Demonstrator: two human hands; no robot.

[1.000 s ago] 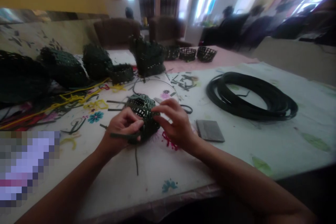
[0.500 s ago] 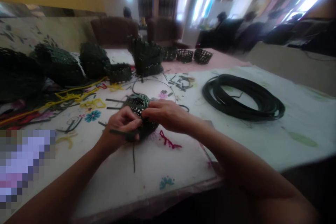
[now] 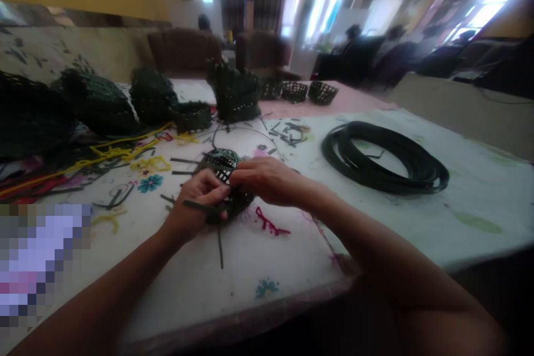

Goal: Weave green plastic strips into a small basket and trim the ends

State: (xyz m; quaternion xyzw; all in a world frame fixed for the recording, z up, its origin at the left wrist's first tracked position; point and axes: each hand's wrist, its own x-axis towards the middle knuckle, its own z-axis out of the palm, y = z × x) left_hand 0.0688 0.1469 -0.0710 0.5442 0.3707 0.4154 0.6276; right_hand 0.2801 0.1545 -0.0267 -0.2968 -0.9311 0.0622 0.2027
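A small dark green woven basket (image 3: 223, 162) lies on the flowered tablecloth in front of me, with loose strip ends sticking out to the left and downward. My left hand (image 3: 204, 194) is closed on its near left side, thumb and forefinger pinched together. One flat strip (image 3: 203, 207) crosses in front of the left fingers. On the basket's right side my right hand (image 3: 265, 178) is closed, fingertips pressed at the weave close to the left thumb. What exactly lies between the right fingertips is hidden.
A coil of dark strip (image 3: 386, 158) lies to the right. Finished-looking woven baskets (image 3: 236, 92) stand along the back and left. Yellow cord (image 3: 112, 153), cut strip scraps (image 3: 292, 132) and a red twisted piece (image 3: 271, 222) lie on the cloth. Chairs (image 3: 183, 53) and people are beyond.
Both hands stay at the basket in nearly the same grip. Hands and basket appear slightly further right, and the whole view has shifted a little.
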